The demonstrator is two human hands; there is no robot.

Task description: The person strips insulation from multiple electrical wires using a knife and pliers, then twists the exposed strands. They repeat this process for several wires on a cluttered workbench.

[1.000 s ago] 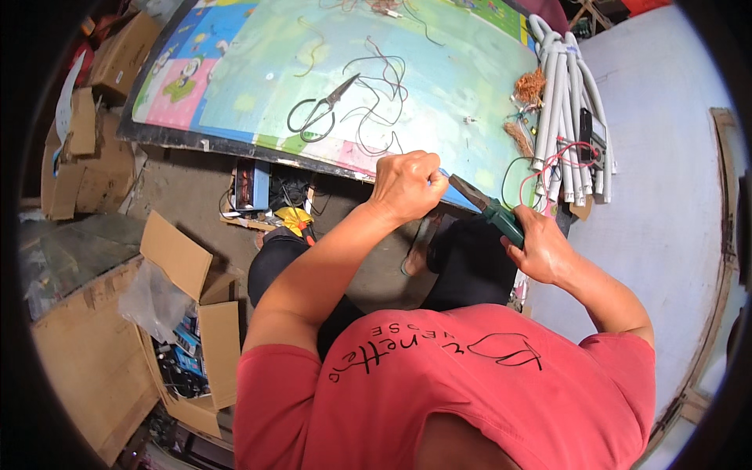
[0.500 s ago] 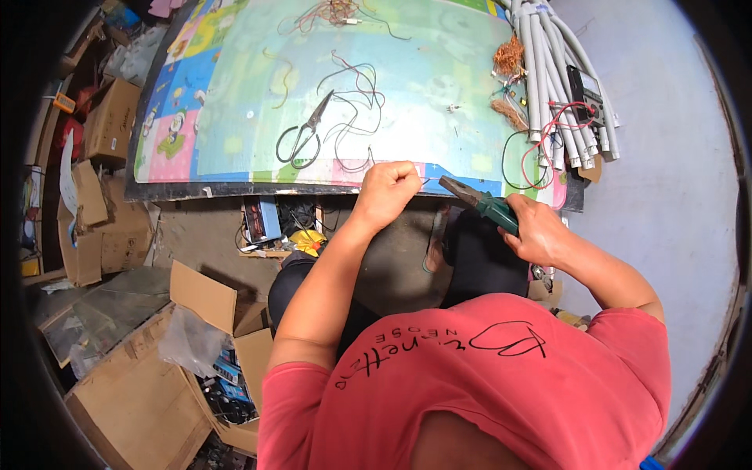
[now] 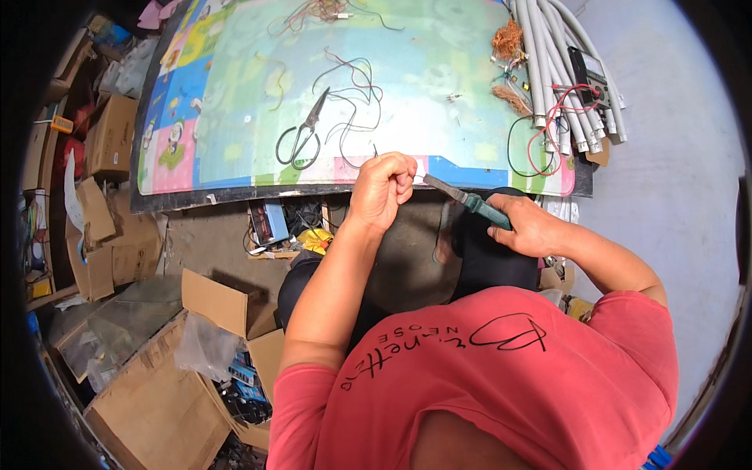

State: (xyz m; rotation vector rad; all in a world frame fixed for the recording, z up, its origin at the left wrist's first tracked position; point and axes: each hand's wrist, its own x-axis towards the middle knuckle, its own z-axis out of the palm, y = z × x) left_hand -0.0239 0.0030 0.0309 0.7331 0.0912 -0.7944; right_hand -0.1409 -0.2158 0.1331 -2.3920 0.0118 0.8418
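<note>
Pliers (image 3: 471, 204) are resting in my right hand (image 3: 526, 225) at the table's near edge (image 3: 313, 188). My right fingers are wrapping around their green handles; the dark metal head is pointing toward my left hand (image 3: 381, 188), whose fingers are curling closed, though I cannot tell what they are pinching. I cannot tell, either, whether the jaws are gripping anything. Beside me on the left, an open cardboard box (image 3: 268, 360) is holding blue packets (image 3: 247, 376), and a clear plastic bag (image 3: 205, 345) is spilling over its side. Farther off, black scissors (image 3: 317, 110) are lying beside loose wires (image 3: 381, 95), while a dark meter (image 3: 593, 74) is resting on pale pipes (image 3: 550, 70) to the right.
</note>
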